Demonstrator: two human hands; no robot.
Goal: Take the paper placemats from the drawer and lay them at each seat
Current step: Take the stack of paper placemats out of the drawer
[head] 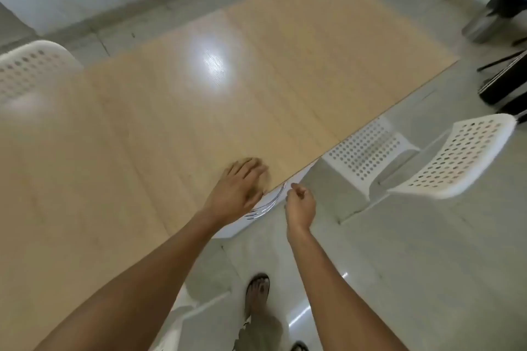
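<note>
A pale wooden table (pixel 176 111) carries only the left grip (pixel 238 185), flat near its edge.

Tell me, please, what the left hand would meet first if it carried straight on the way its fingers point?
Probably nothing: the left hand lies at the wooden table's near edge, fingers aimed across its bare top. That way looks free, though the frame is blurred.
</note>
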